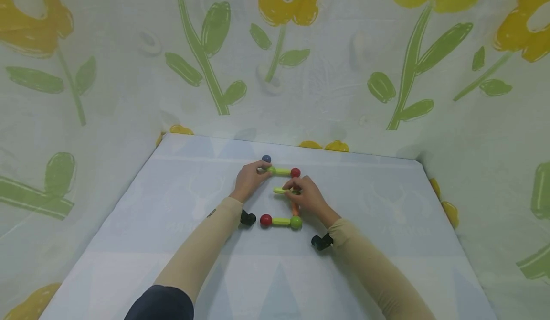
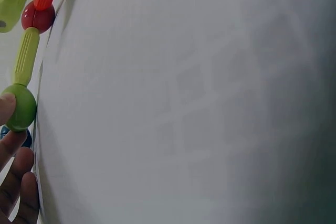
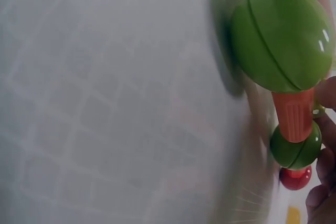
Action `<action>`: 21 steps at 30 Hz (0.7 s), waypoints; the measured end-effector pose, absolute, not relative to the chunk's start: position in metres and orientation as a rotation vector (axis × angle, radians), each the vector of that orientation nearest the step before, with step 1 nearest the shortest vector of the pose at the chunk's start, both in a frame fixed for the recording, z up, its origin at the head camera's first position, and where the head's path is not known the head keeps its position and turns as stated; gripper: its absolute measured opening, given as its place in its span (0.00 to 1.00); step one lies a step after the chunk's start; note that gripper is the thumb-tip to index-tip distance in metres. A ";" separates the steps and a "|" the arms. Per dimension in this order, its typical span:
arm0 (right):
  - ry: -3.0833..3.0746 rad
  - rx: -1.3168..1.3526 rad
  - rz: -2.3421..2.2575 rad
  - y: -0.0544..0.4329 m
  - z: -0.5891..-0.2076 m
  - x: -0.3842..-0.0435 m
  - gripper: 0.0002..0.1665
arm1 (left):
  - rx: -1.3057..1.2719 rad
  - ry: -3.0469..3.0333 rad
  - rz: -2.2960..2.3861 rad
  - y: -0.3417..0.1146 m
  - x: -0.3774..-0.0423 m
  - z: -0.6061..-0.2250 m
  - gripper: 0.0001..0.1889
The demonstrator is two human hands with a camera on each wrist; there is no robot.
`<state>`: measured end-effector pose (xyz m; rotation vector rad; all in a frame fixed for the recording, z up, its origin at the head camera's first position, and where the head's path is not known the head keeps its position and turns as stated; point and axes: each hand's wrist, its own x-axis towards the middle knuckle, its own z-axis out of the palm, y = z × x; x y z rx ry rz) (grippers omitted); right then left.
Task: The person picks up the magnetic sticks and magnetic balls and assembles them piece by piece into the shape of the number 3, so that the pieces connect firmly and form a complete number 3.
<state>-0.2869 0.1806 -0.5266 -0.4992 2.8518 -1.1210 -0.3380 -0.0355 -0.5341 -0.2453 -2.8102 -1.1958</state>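
Observation:
My left hand [image 1: 250, 181] pinches a green ball [image 2: 21, 109] between thumb and fingers at the far left end of a ball-and-rod chain. A blue ball [image 1: 266, 158] lies just beyond those fingers. From the pinched ball a yellow-green rod [image 1: 282, 172] leads to a red ball [image 1: 295, 172]. My right hand [image 1: 308, 197] pinches a loose-ended yellow-green rod [image 1: 280, 190], which points left over the middle of the chain. Beside its fingers, a green middle ball [image 3: 295, 146] shows in the right wrist view, mostly hidden from the head view.
Nearer me, an orange rod [image 1: 295, 209] joins a green corner ball [image 1: 296, 222]. Another yellow-green rod [image 1: 281, 221] runs from there to a red ball [image 1: 266, 220]. Dark wrist cameras sit under both forearms. A flower-printed curtain [image 1: 326, 86] surrounds the pale table [image 1: 369, 191].

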 end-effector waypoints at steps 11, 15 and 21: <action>2.855 -0.456 -1.114 0.182 -0.532 -0.284 0.08 | -0.245 -2.803 -1.212 -0.036 -0.337 -0.533 0.15; 2.860 -0.462 -1.121 0.183 -0.532 -0.283 0.08 | -0.243 -2.812 -1.198 -0.036 -0.337 -0.533 0.15; 2.861 -0.450 -1.089 0.183 -0.531 -0.283 0.07 | -0.242 -2.829 -1.197 -0.036 -0.338 -0.534 0.15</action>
